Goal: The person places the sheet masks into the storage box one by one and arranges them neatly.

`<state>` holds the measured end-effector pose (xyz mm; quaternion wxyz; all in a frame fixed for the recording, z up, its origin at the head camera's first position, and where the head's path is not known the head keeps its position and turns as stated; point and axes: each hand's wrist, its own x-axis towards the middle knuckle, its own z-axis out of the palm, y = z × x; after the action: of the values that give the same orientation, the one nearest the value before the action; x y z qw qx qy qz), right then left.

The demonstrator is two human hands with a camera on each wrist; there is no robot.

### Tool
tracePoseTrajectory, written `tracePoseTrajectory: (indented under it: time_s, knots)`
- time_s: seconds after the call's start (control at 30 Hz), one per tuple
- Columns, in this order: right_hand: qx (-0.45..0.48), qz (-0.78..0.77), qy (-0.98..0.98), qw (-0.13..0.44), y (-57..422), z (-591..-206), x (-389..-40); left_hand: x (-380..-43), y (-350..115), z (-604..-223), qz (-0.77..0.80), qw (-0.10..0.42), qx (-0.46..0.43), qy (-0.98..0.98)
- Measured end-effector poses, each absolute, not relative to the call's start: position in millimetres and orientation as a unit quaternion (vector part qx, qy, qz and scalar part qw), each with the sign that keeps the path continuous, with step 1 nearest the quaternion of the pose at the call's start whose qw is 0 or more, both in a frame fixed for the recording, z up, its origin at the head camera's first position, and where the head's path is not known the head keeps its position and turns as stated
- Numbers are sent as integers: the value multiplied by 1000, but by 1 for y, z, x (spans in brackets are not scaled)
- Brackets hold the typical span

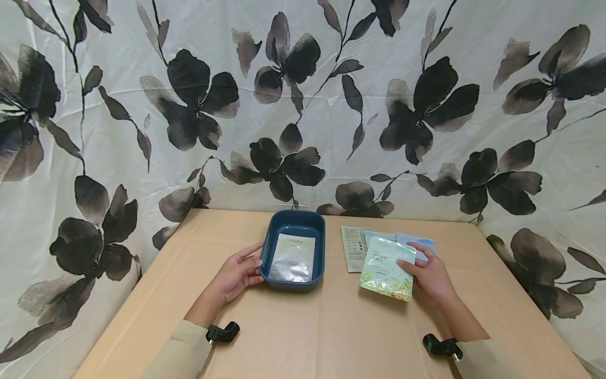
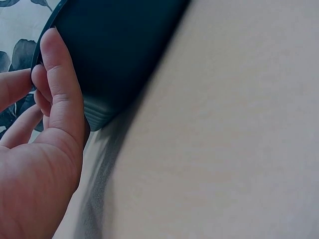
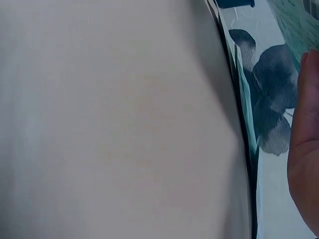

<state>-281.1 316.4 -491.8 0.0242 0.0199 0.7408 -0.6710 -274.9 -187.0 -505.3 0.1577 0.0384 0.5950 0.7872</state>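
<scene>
In the head view, a dark blue plastic tray with a silver and cream sachet lying flat inside stands on the table. My left hand holds the tray's left side; the left wrist view shows the thumb against the wall of the tray and fingers at its rim. On the right, my right hand pinches a pale green sachet with leafy print by its right edge, thumb on top. The sachet is tilted above other packets. In the right wrist view, only part of my right hand shows.
Behind the held sachet lie a grey-beige printed packet, a light teal packet and a light blue packet, partly overlapping. The wooden table ends at a floral curtain at the back.
</scene>
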Motion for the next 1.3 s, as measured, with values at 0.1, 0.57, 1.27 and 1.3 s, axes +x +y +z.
tracePoseTrajectory:
  time_s: [0.1, 0.57, 1.27, 1.3]
  knots:
    - [15, -668, 744, 27, 311, -494, -283, -274, -187, -505, 787, 157, 38, 595]
    - [9, -666, 745, 29, 291, -492, -290, -276, -186, -506, 789, 160, 38, 592]
    - [-1, -702, 710, 52, 253, -475, -304, -276, -188, -509, 797, 161, 38, 581]
    - [-1, -700, 712, 51, 250, -475, -304, -276, -188, -509, 797, 161, 38, 581]
